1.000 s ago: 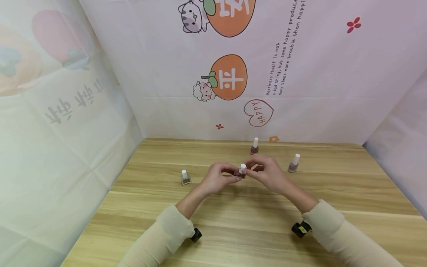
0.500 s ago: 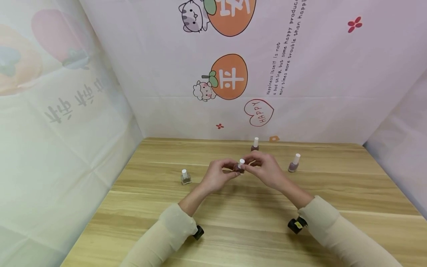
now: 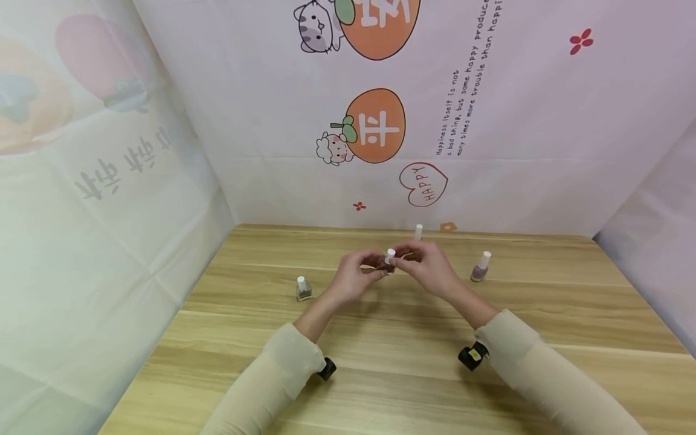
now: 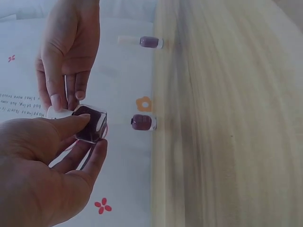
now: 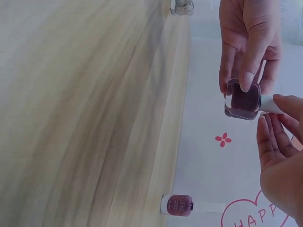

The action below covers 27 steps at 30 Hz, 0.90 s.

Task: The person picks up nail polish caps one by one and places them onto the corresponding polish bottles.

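Note:
Between both hands is a dark plum nail polish bottle [image 4: 89,124] with a white cap [image 3: 391,254], held above the table. My left hand [image 3: 353,279] pinches its glass body between thumb and fingers, as the left wrist view shows. My right hand [image 3: 426,266] pinches the white cap with thumb and fingertips. In the right wrist view the cap [image 5: 271,104] sits against the neck of the bottle [image 5: 242,98]; how tightly it is screwed I cannot tell. Behind the right hand stands a second nail polish bottle [image 5: 179,205], its body hidden in the head view.
A mauve nail polish bottle [image 3: 480,272] stands upright on the wooden table [image 3: 402,362], right of the hands. To the left stands a clear-glass bottle [image 3: 304,291] with a white cap. A printed white cloth [image 3: 283,187] hangs along the table's back edge.
Both hands have moved a little away from the person, toward the back of the table, carrying the held bottle. The right hand now covers the body of the bottle behind it.

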Motion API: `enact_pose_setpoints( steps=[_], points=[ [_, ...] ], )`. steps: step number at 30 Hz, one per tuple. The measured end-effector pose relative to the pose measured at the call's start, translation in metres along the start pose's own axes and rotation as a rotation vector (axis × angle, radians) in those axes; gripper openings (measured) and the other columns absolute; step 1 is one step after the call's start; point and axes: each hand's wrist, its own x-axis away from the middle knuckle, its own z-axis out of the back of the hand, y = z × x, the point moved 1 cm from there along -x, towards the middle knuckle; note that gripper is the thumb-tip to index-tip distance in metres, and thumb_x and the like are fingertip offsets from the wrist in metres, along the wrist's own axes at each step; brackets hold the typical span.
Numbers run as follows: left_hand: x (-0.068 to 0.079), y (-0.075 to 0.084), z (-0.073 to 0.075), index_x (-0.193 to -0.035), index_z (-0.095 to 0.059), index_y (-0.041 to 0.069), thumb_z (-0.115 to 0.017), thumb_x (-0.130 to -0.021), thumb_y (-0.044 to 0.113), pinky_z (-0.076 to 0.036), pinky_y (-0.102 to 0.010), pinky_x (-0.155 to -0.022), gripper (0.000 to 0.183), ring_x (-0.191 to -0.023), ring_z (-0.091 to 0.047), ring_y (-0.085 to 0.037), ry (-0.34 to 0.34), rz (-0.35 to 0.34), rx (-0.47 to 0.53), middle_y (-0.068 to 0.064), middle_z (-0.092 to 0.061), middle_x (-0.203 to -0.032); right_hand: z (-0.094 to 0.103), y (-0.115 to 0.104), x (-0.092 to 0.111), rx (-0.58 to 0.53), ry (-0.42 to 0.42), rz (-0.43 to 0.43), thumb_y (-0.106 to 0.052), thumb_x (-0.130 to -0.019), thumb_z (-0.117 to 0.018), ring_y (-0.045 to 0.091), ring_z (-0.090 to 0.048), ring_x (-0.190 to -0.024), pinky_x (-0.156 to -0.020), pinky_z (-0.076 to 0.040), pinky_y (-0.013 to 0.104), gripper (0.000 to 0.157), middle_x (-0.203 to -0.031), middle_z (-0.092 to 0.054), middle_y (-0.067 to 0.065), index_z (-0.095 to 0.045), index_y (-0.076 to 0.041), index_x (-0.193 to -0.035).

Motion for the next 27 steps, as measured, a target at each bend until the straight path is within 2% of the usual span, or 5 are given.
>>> enact_pose_setpoints(
  steps=[4, 11, 15, 21, 27],
  points=[
    [-0.010, -0.004, 0.004, -0.109, -0.065, 0.007, -0.067, -0.085, 0.002, -0.052, -0.022, -0.079, 0.025, -0.096, -0.063, -0.015, 0.013, 0.000, -0.030, -0.005, -0.067, -0.103, -0.001, 0.002, -0.010, 0.001, 0.013, -0.034, -0.024, -0.086, -0.070, 0.021, -0.065, -0.088, -0.073, -0.053, 0.037, 0.024, -0.101, -0.068, 0.004, -0.068, -0.011, -0.106],
    [-0.027, -0.006, 0.011, -0.112, -0.064, 0.006, -0.066, -0.087, 0.004, -0.052, -0.023, -0.078, 0.025, -0.097, -0.063, -0.017, 0.028, 0.028, -0.129, -0.007, -0.067, -0.104, -0.006, 0.009, -0.030, 0.011, 0.025, -0.087, -0.022, -0.087, -0.069, 0.019, -0.064, -0.091, -0.077, -0.053, 0.037, 0.024, -0.102, -0.068, 0.002, -0.068, -0.010, -0.108],
    [-0.038, -0.011, 0.015, -0.113, -0.063, 0.004, -0.065, -0.086, 0.000, -0.053, -0.025, -0.076, 0.027, -0.095, -0.064, -0.021, 0.042, 0.034, -0.149, -0.010, -0.068, -0.103, -0.012, 0.016, -0.043, 0.005, 0.047, -0.122, -0.020, -0.087, -0.069, 0.019, -0.064, -0.092, -0.079, -0.053, 0.036, 0.022, -0.101, -0.068, 0.003, -0.067, -0.010, -0.107],
    [-0.052, -0.024, 0.019, -0.110, -0.064, 0.003, -0.066, -0.084, -0.002, -0.052, -0.026, -0.077, 0.027, -0.094, -0.065, -0.022, 0.108, 0.090, -0.169, -0.011, -0.069, -0.101, -0.025, 0.025, -0.061, -0.004, 0.071, -0.134, -0.014, -0.087, -0.068, 0.023, -0.064, -0.095, -0.080, -0.052, 0.036, 0.023, -0.103, -0.068, 0.010, -0.067, -0.004, -0.108],
    [-0.056, -0.035, 0.025, -0.108, -0.064, 0.000, -0.067, -0.083, -0.002, -0.053, -0.031, -0.078, 0.025, -0.094, -0.064, -0.027, 0.170, 0.153, -0.166, -0.014, -0.068, -0.102, -0.040, 0.037, -0.076, 0.007, 0.072, -0.128, -0.012, -0.086, -0.069, 0.024, -0.064, -0.095, -0.078, -0.053, 0.037, 0.022, -0.103, -0.068, 0.011, -0.067, -0.004, -0.107]
  ],
)
